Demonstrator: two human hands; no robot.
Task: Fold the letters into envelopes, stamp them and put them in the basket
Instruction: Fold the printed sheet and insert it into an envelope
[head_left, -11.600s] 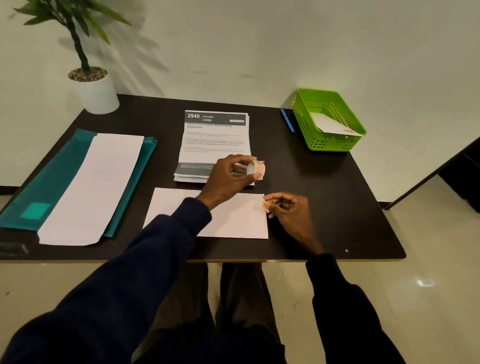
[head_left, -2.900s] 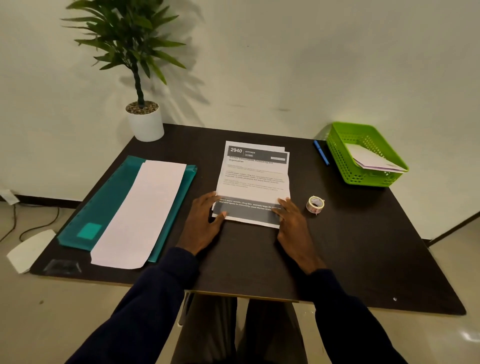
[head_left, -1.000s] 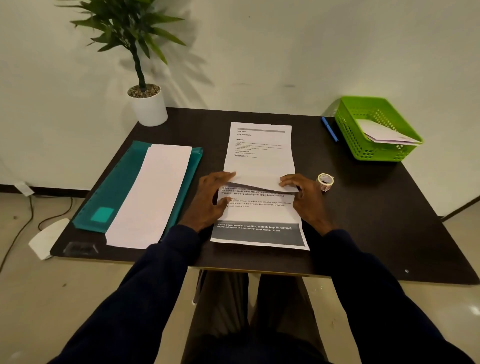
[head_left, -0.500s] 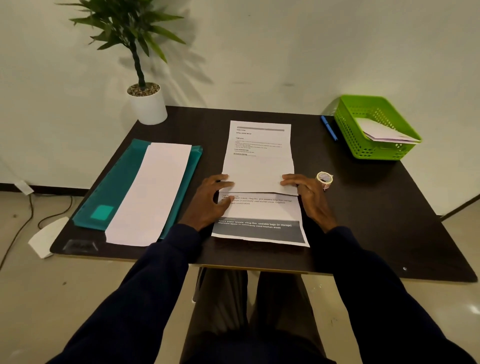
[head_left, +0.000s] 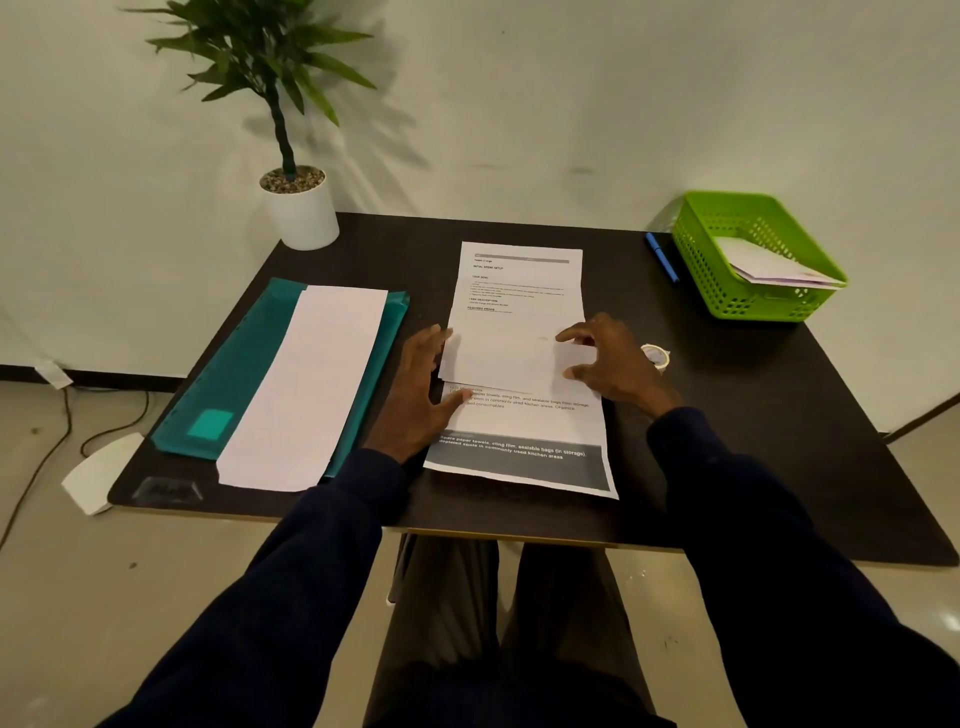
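A printed letter (head_left: 519, 457) with a dark band at its near end lies on the black table (head_left: 753, 441) in front of me. A blank white flap (head_left: 498, 358) lies across its upper part, beneath both hands. My left hand (head_left: 415, 395) rests flat on the paper's left edge, thumb on the printed text. My right hand (head_left: 613, 369) presses curved fingertips on the flap's right side. Another printed sheet (head_left: 519, 280) lies just behind. A small stamp roll (head_left: 655, 356) sits right of my right hand. The green basket (head_left: 727, 306) at the back right holds white envelopes (head_left: 769, 265).
A long white envelope (head_left: 311, 384) lies on a teal folder (head_left: 234, 379) at the left. A blue pen (head_left: 661, 257) lies beside the basket. A potted plant (head_left: 301, 213) stands at the back left corner.
The letter was slid toward me off the stack. In the last second the raised white flap came down flat, and both hands now rest on it.
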